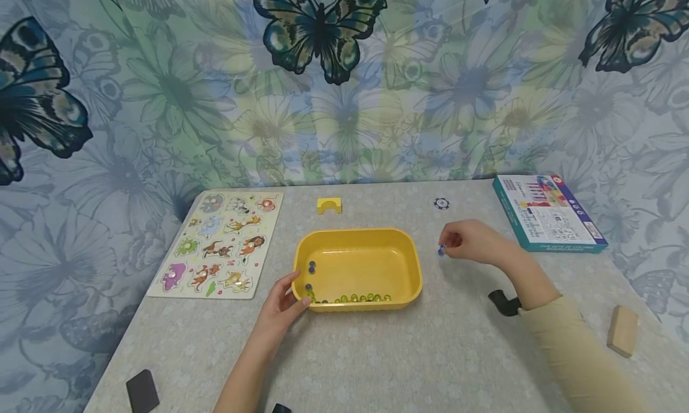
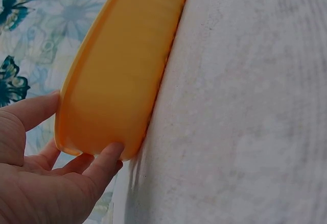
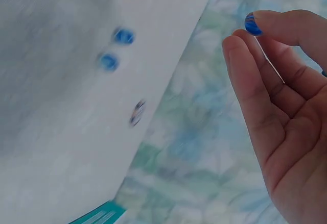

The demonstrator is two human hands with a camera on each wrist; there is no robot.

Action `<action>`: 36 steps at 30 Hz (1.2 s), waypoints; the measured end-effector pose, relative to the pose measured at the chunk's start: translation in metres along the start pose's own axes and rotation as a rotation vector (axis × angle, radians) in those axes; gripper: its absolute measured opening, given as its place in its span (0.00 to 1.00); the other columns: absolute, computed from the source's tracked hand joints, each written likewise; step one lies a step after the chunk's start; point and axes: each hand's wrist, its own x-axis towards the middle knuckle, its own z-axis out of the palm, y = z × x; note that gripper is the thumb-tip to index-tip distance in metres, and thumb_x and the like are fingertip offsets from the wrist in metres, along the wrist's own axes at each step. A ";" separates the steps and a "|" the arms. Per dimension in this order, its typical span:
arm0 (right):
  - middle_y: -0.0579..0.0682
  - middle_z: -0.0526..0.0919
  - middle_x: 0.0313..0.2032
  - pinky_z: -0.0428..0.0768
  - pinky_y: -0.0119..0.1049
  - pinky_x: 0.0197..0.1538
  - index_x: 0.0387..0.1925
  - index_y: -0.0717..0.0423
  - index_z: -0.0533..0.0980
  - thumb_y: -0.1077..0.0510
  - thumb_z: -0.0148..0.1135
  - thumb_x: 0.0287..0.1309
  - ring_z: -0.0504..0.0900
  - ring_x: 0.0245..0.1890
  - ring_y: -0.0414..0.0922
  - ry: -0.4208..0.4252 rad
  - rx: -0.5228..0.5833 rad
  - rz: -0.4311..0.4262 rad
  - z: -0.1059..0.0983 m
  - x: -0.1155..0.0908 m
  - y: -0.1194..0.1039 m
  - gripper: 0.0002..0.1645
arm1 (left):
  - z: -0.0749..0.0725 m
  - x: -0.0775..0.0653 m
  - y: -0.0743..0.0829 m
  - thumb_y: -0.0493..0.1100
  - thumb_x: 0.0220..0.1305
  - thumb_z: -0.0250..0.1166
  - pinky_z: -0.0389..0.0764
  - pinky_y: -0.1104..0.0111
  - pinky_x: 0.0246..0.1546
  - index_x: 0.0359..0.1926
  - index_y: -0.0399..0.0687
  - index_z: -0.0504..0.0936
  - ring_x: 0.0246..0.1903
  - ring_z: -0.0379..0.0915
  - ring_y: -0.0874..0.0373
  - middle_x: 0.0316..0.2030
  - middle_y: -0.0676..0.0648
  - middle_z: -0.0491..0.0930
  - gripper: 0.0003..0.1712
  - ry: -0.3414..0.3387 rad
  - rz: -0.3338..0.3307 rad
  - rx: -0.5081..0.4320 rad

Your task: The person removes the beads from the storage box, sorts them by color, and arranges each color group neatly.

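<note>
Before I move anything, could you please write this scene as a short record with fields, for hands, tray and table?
Left hand: holds yellow tray by its near left corner
Right hand: pinches a blue marble
In tray: blue marbles at the left; yellow-green marbles, mostly along the near wall
Loose on table: two more blue marbles
Left of tray: animal puzzle board
Behind tray: yellow arch block
Far right: teal-edged box

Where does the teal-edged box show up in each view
Head: the box, right side, about mid-height.
Left wrist: not in it.
Right wrist: only a teal corner, bottom edge, left of centre.
Shared landmark: flowered cloth, backdrop in head, upper left in left wrist, right side in right wrist.
</note>
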 end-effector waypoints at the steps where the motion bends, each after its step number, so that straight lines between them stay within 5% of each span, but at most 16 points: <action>1: 0.44 0.78 0.27 0.77 0.33 0.33 0.34 0.55 0.78 0.62 0.64 0.53 0.73 0.28 0.43 0.004 0.002 0.015 -0.002 -0.002 0.008 0.05 | 0.000 0.000 0.000 0.38 0.59 0.64 0.66 0.58 0.60 0.66 0.52 0.62 0.66 0.54 0.46 0.68 0.48 0.54 0.35 0.001 0.000 0.003; 14: 0.48 0.75 0.27 0.71 0.35 0.31 0.34 0.57 0.77 0.62 0.61 0.54 0.72 0.29 0.44 -0.019 0.018 0.186 0.012 -0.003 0.077 0.05 | -0.002 0.002 -0.005 0.37 0.59 0.64 0.67 0.58 0.60 0.65 0.54 0.62 0.65 0.55 0.49 0.67 0.51 0.55 0.34 0.016 -0.010 0.014; 36: 0.49 0.75 0.27 0.72 0.35 0.33 0.33 0.57 0.77 0.63 0.62 0.53 0.72 0.29 0.44 -0.026 -0.025 0.246 0.021 0.009 0.075 0.04 | 0.000 0.001 -0.001 0.36 0.60 0.63 0.66 0.56 0.61 0.65 0.53 0.62 0.66 0.54 0.46 0.68 0.48 0.55 0.34 0.010 -0.006 0.008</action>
